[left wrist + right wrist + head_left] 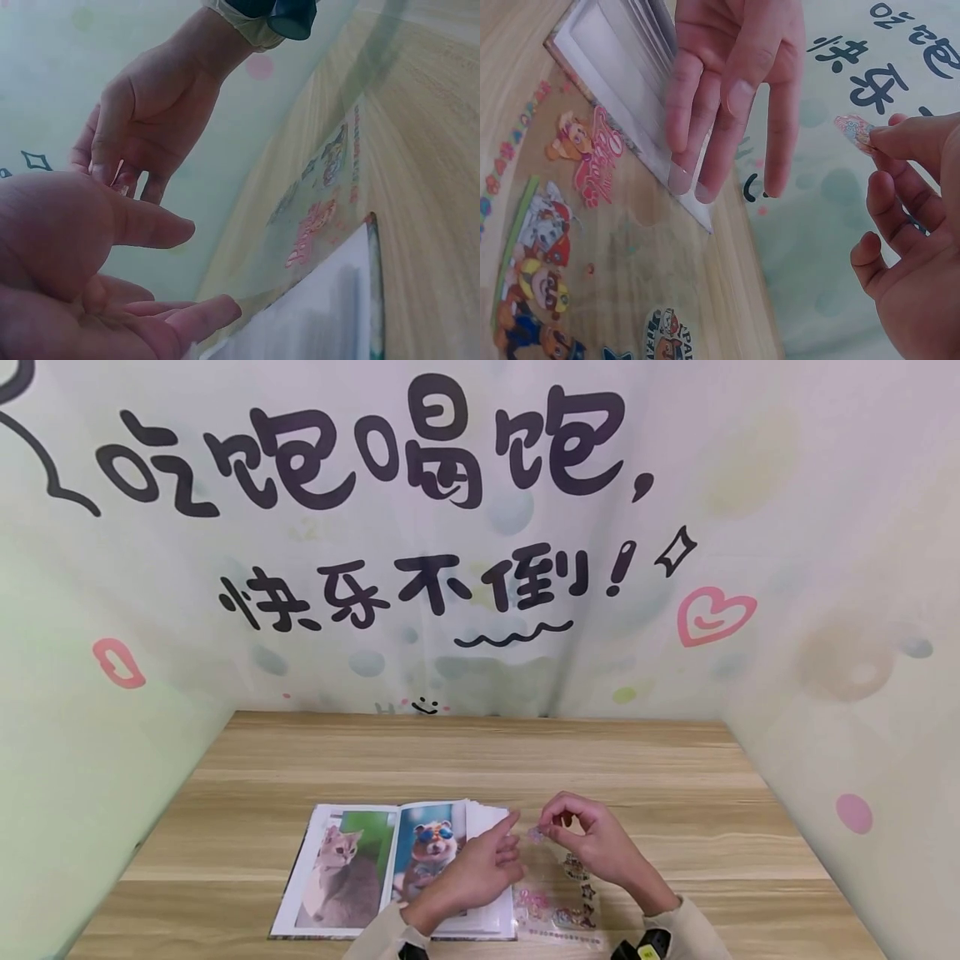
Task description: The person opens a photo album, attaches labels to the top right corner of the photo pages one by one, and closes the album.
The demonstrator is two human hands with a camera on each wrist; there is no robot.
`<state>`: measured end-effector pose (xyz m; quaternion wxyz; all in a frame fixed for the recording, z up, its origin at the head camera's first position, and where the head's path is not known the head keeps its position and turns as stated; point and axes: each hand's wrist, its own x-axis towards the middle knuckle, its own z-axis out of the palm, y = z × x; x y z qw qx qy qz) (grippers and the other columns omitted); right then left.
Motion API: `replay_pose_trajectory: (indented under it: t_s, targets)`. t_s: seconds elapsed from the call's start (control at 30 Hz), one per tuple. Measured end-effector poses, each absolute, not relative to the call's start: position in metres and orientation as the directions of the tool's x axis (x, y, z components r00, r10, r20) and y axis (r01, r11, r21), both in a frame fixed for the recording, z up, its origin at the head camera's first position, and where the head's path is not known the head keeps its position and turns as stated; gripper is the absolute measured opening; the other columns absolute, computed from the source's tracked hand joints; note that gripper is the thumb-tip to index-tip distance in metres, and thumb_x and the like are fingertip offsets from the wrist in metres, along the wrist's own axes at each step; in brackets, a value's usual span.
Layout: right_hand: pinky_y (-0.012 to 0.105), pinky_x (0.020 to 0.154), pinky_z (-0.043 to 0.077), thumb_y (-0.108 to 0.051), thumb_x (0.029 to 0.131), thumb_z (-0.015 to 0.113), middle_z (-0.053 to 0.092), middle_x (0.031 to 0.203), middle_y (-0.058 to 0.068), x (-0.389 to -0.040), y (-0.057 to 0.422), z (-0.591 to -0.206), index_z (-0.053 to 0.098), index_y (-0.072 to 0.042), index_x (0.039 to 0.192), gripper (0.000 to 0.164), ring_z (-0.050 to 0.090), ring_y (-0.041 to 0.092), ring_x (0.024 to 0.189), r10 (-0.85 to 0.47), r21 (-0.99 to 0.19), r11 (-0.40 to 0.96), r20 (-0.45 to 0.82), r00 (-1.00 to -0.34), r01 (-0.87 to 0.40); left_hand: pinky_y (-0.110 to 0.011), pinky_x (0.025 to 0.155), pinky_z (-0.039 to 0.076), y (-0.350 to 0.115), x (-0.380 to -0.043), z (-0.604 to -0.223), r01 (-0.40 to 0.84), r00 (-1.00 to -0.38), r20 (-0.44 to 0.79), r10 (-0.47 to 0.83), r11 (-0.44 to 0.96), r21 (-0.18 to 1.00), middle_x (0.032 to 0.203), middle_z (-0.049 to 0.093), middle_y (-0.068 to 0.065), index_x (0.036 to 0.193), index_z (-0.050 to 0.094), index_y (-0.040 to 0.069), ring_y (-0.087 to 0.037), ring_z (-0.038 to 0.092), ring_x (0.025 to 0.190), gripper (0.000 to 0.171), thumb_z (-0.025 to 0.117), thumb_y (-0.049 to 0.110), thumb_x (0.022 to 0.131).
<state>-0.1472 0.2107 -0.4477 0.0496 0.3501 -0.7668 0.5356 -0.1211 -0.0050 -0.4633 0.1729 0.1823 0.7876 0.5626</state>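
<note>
An open photo album (375, 868) lies on the wooden table (465, 752), showing a cat picture and a bear-with-sunglasses picture. My left hand (480, 864) hovers over its right-hand page with fingers straight, holding nothing; the same hand (735, 90) shows in the right wrist view. My right hand (592, 839) pinches a small sticker (534, 833) between thumb and forefinger, just right of the left hand's fingertips; the sticker (853, 130) is pinkish. Below both hands lies a clear cartoon sticker sheet (558, 902), also visible as the sheet (562, 247).
A printed backdrop (450, 527) with large black characters stands behind the table, and pale side panels close in left and right. Bare wood stretches behind and beside the album. A dark watch or strap (645, 943) sits at my right wrist.
</note>
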Motion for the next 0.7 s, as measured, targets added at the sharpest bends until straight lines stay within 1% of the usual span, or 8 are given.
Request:
replay_pose_trajectory:
  t_s: [0.13, 0.3, 0.43, 0.6, 0.7]
  targets:
    - [0.029, 0.068, 0.046, 0.01, 0.088, 0.064, 0.065, 0.087, 0.006, -0.149, 0.211, -0.447, 0.066, -0.01, 0.093, 0.021, 0.055, 0.014, 0.078, -0.469, -0.785, 0.183, 0.46, -0.754, -0.592, -0.048, 0.099, 0.049, -0.006, -0.122, -0.462, 0.09, -0.877, -0.065, 0.476, 0.295, 0.951, 0.138, 0.052, -0.033, 0.153, 0.03, 0.0, -0.041, 0.061, 0.119, 0.075, 0.067, 0.008, 0.089]
    - [0.029, 0.067, 0.046, 0.012, 0.087, 0.064, 0.065, 0.086, 0.008, -0.149, 0.211, -0.446, 0.066, -0.009, 0.093, 0.022, 0.055, 0.015, 0.077, -0.466, -0.787, 0.179, 0.461, -0.755, -0.59, -0.049, 0.097, 0.051, -0.008, -0.122, -0.46, 0.078, -0.887, -0.07, 0.456, 0.297, 0.952, 0.135, 0.056, -0.03, 0.151, 0.034, 0.001, -0.041, 0.061, 0.118, 0.071, 0.067, 0.009, 0.089]
    - [0.028, 0.069, 0.047, 0.009, 0.088, 0.064, 0.067, 0.086, 0.006, -0.149, 0.212, -0.444, 0.066, -0.012, 0.093, 0.021, 0.056, 0.014, 0.077, -0.466, -0.804, 0.185, 0.434, -0.771, -0.565, -0.049, 0.094, 0.053, -0.009, -0.123, -0.46, 0.036, -0.899, -0.082, 0.431, 0.258, 0.965, 0.132, 0.059, -0.027, 0.15, 0.038, 0.004, -0.039, 0.062, 0.117, 0.065, 0.066, 0.008, 0.091]
    - [0.028, 0.069, 0.048, 0.007, 0.091, 0.063, 0.067, 0.087, 0.007, -0.149, 0.213, -0.441, 0.066, -0.011, 0.094, 0.018, 0.057, 0.013, 0.077, -0.464, -0.826, 0.181, 0.407, -0.787, -0.534, -0.047, 0.094, 0.053, -0.012, -0.123, -0.457, -0.018, -0.9, -0.103, 0.423, 0.199, 0.98, 0.129, 0.061, -0.024, 0.148, 0.041, 0.004, -0.034, 0.063, 0.116, 0.059, 0.064, 0.009, 0.094]
    - [0.028, 0.068, 0.048, 0.006, 0.092, 0.062, 0.066, 0.087, 0.006, -0.149, 0.213, -0.44, 0.066, -0.011, 0.095, 0.017, 0.057, 0.012, 0.077, -0.458, -0.837, 0.175, 0.397, -0.796, -0.519, -0.047, 0.094, 0.053, -0.016, -0.123, -0.455, -0.02, -0.897, -0.096, 0.431, 0.178, 0.984, 0.126, 0.063, -0.022, 0.146, 0.043, 0.005, -0.032, 0.064, 0.114, 0.054, 0.063, 0.01, 0.095]
